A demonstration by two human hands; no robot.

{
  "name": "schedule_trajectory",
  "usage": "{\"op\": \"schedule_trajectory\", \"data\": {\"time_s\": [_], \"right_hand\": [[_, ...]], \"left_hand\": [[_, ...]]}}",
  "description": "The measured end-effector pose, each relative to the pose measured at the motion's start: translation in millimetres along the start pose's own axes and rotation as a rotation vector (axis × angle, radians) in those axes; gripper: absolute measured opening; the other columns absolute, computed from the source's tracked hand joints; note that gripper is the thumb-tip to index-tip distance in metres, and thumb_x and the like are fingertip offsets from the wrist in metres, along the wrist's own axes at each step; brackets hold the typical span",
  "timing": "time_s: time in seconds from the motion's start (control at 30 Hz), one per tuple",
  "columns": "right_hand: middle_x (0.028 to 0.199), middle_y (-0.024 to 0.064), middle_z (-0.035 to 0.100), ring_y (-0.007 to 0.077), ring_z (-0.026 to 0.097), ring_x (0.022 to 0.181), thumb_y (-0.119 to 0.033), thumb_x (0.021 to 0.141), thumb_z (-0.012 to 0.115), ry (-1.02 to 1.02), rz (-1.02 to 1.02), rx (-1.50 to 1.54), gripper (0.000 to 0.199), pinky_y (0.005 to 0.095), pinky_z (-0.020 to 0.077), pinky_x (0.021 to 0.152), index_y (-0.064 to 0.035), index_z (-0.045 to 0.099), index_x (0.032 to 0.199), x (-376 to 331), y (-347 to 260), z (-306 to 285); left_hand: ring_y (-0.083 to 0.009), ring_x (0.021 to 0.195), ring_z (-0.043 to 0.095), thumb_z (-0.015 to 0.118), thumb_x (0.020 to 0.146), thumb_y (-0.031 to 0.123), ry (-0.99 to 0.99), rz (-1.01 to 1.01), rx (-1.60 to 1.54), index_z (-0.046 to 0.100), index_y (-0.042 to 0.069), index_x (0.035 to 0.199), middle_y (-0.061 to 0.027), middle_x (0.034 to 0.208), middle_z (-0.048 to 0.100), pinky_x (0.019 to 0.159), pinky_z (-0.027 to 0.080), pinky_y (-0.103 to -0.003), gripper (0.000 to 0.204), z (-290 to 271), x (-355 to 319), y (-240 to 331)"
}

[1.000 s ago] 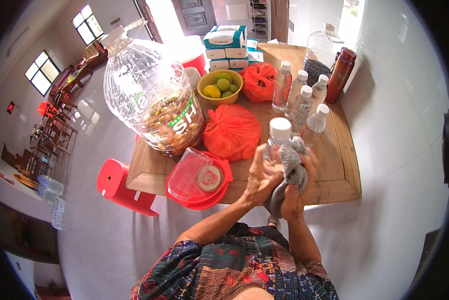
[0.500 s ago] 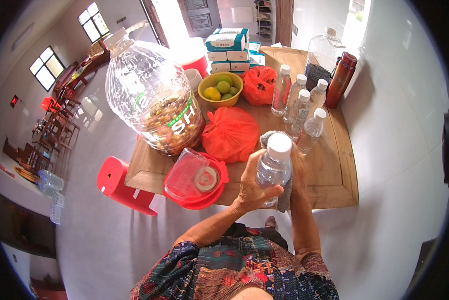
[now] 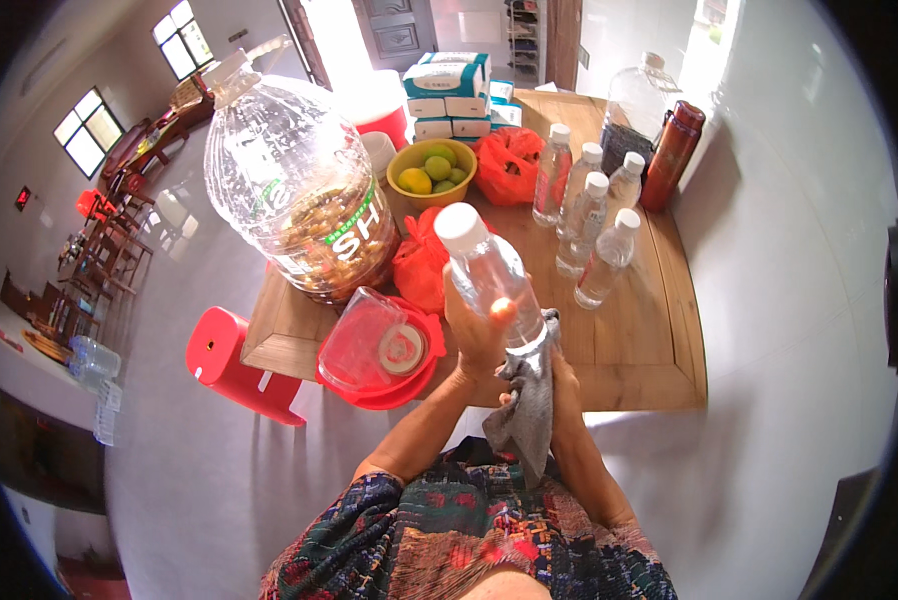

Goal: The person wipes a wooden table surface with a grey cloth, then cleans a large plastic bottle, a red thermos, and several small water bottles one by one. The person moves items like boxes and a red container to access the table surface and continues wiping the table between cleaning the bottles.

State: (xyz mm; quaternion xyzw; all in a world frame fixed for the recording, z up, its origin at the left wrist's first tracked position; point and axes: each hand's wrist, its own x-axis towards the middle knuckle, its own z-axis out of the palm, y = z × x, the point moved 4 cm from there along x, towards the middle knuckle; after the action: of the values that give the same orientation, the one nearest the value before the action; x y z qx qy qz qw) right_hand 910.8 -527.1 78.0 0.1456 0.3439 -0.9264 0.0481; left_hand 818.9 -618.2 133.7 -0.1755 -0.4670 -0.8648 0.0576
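A clear plastic bottle (image 3: 491, 268) with a white cap is held tilted above the table's near edge, its cap leaning to the left and away from me. My left hand (image 3: 474, 338) is closed around its side. At the bottle's lower end, my right hand (image 3: 564, 382) grips a grey cloth (image 3: 531, 405) that wraps the base and hangs down toward my shirt. Most of the right fingers are hidden behind the cloth and bottle. Several similar clear bottles (image 3: 607, 262) with white caps stand upright on the wooden table (image 3: 629, 365), to the right of my hands.
Left of my hands are a red basin (image 3: 424, 385) with a clear plastic container, a red bag (image 3: 419, 265) and a large jug (image 3: 299, 190). Farther back are a yellow fruit bowl (image 3: 409, 200), tissue packs (image 3: 444, 80) and a brown flask (image 3: 674, 155). A red stool (image 3: 224, 350) stands beside the table.
The bottle has moved left and tipped from nearly upright, showing more of its side. The cloth has come from behind it to its lower end and now hangs down.
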Motion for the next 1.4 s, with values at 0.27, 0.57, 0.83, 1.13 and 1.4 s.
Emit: {"op": "schedule_trajectory", "data": {"time_s": [0.27,0.57,0.83,1.13,1.4], "right_hand": [[0.079,0.0052,0.061,0.0115,0.058,0.071,-0.01,0.088,0.058,0.079,-0.569,-0.687,0.02,0.0261,0.0475,0.064,0.0012,0.058,0.105,-49.4,-39.6,1.0],[0.116,0.0198,0.049,0.0373,0.047,0.106,-0.02,0.079,0.063,0.189,-1.27,-1.32,0.046,0.0457,0.0402,0.089,-0.0011,0.051,0.119,-21.1,-52.2,96.0],[0.114,0.022,0.053,0.0389,0.049,0.104,-0.021,0.09,0.051,-0.054,-1.091,-1.178,0.039,0.0447,0.039,0.088,0.0011,0.047,0.123,11.7,-82.1,116.0],[0.098,0.016,0.061,0.0296,0.059,0.09,-0.028,0.096,0.043,0.171,-0.576,-0.802,0.036,0.0374,0.0461,0.08,0.0016,0.054,0.114,14.2,-6.5,18.5],[0.09,0.0174,0.066,0.0286,0.064,0.06,-0.048,0.096,0.035,0.126,0.024,0.028,0.052,0.0435,0.0554,0.049,-0.0029,0.051,0.118,3.5,31.1,-7.5]], "left_hand": [[-0.0288,0.086,0.063,0.047,0.084,0.068,-0.178,-0.262,-0.405,0.045,0.014,0.126,-0.0106,0.103,0.059,0.071,0.055,-0.046,0.068,-29.9,15.6,-2.5],[-0.0216,0.12,0.048,0.046,0.081,0.072,-0.338,-0.312,-0.177,0.037,0.009,0.137,-0.0088,0.131,0.048,0.105,0.036,-0.038,0.084,-22.1,-19.1,-0.5],[-0.0214,0.123,0.043,0.058,0.076,0.069,-0.394,-0.411,-0.312,0.035,0.011,0.137,-0.0055,0.136,0.042,0.105,0.037,-0.039,0.087,-22.7,-31.1,4.3],[-0.0297,0.124,0.043,0.057,0.073,0.074,-0.137,-0.162,-0.295,0.037,0.005,0.135,-0.0122,0.136,0.043,0.106,0.035,-0.044,0.094,-17.5,-5.1,22.8],[-0.031,0.092,0.061,0.052,0.081,0.067,-0.153,-0.12,-0.268,0.038,0.015,0.135,-0.012,0.114,0.056,0.076,0.054,-0.046,0.077,-18.0,1.3,13.4]]}}
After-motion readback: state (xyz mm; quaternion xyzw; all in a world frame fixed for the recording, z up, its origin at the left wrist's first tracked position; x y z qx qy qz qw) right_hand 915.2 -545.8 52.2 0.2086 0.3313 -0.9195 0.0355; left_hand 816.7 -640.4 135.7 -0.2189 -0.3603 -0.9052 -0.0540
